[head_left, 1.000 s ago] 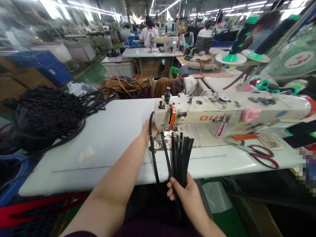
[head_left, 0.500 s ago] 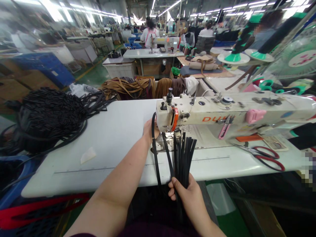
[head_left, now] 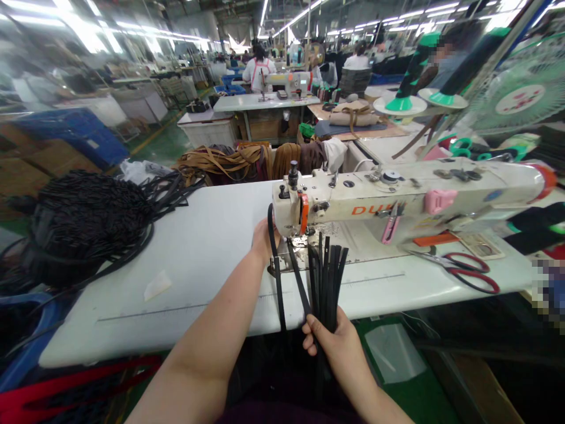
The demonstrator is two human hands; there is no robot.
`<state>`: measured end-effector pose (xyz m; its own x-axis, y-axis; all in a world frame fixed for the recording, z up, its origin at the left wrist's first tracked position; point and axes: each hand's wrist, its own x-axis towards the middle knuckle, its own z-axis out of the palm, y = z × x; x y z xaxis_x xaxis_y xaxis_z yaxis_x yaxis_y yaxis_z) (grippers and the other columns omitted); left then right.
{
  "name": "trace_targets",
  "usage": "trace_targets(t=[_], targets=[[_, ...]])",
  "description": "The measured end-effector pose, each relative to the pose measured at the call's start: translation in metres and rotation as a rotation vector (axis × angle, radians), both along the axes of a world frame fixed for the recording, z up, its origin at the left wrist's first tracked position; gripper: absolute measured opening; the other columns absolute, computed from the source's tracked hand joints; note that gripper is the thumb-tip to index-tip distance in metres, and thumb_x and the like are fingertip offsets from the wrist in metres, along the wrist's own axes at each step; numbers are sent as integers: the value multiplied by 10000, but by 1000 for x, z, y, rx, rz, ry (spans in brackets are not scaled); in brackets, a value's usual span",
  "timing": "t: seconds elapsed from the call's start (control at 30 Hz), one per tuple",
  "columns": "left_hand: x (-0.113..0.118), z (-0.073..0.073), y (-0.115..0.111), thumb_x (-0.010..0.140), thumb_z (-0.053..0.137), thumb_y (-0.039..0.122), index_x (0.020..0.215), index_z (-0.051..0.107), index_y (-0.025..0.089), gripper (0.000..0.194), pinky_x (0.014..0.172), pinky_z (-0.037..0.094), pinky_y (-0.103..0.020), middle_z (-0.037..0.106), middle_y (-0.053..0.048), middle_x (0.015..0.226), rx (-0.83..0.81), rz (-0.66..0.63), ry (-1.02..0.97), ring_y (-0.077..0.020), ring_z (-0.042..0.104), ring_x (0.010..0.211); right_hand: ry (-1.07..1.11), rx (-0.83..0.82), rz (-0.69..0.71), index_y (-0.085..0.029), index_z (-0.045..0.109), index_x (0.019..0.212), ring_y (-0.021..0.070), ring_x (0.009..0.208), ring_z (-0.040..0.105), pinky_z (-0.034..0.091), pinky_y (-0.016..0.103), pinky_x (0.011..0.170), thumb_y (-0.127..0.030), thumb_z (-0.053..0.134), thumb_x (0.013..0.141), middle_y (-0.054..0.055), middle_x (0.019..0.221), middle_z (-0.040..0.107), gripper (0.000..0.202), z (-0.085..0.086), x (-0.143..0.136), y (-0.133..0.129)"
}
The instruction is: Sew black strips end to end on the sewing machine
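Observation:
My right hand [head_left: 334, 341] is closed around a fanned bundle of black straps [head_left: 327, 282], below the front edge of the sewing table. One black strap [head_left: 298, 277] leans away from the bundle, running from my right thumb up to the needle area of the sewing machine [head_left: 344, 206]. My left hand [head_left: 263, 238] reaches behind the machine's head on its left side; its fingers are hidden there. Close by it, another black strap [head_left: 279, 288] curves around the left of the head and hangs down over the table edge.
Red-handled scissors [head_left: 472, 272] lie on the table at the right. Pink thread snips [head_left: 391, 227] are fixed to the machine's arm. A large heap of black straps [head_left: 88, 224] lies at the left, behind a white scrap [head_left: 157, 285]. Brown straps [head_left: 225, 162] hang beyond the table.
The view has shifted slightly, so the machine appears further left. The join in the left strap sits a little lower beside the machine head. Both hands keep nearly the same positions.

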<state>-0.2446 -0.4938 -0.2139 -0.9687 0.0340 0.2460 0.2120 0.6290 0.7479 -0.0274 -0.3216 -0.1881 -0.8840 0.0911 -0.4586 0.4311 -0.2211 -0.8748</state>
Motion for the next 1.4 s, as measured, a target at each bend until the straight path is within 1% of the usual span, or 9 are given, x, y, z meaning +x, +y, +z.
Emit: trace_targets(t=[0.1,0.2,0.33,0.47,0.63,0.83,0.97,1.13,1.4], targets=[[16,-8,-1,925,616,258,1023,761,235,177,957,594,-400,777,-43,1073,16,27,38,-279,709,1074,3,0,-1,-192,568,844,132,424,601,461,237,407,-601,892,638,4,626,702,561,-1,0,0],[40,-20,-3,919,597,184,918,768,211,172,1033,572,-419,771,-54,1058,2,-11,82,-250,707,1088,8,0,0,-189,575,846,132,434,608,466,234,412,-615,890,636,6,630,703,570,-1,1,1],[74,-25,-6,958,600,212,1110,750,195,215,1161,483,-502,747,-85,1211,-99,-156,175,-270,628,1277,-33,-42,28,-178,604,826,150,455,639,479,235,415,-652,873,646,17,620,700,574,0,6,7],[93,-16,-6,988,597,268,1236,703,211,276,1175,456,-542,697,-100,1327,-225,-215,214,-291,584,1340,-132,-133,16,-152,656,814,152,519,681,522,222,460,-630,910,608,37,659,719,579,-1,14,14],[94,-11,-7,1037,516,290,1274,679,203,300,1188,431,-539,696,-88,1337,-186,-225,179,-284,556,1372,-217,-220,-41,-143,713,935,149,618,723,571,202,549,-552,964,568,3,681,706,603,0,21,21],[93,-12,-7,1046,492,302,1268,682,215,305,1180,424,-547,709,-80,1314,-161,-225,169,-291,553,1373,-189,-159,-20,-169,630,865,161,571,715,549,213,499,-597,967,522,6,660,718,644,1,23,24],[94,-10,-5,1051,479,308,1281,673,223,313,1176,423,-547,708,-80,1312,-167,-222,185,-292,555,1371,-159,-134,32,-182,585,899,166,525,694,515,224,460,-649,926,563,10,638,721,669,-3,24,25],[95,-8,-4,1047,492,301,1282,673,244,302,1172,427,-538,701,-70,1323,-171,-217,196,-285,553,1372,-141,-101,57,-179,569,1002,154,503,665,490,228,446,-648,915,584,-10,620,707,717,-7,25,27],[95,-9,-4,1041,512,289,1304,658,245,304,1171,427,-528,688,-76,1342,-207,-220,196,-280,552,1372,-133,-96,68,-179,558,1023,161,503,662,488,246,449,-653,908,587,-9,623,706,733,-7,25,26]])
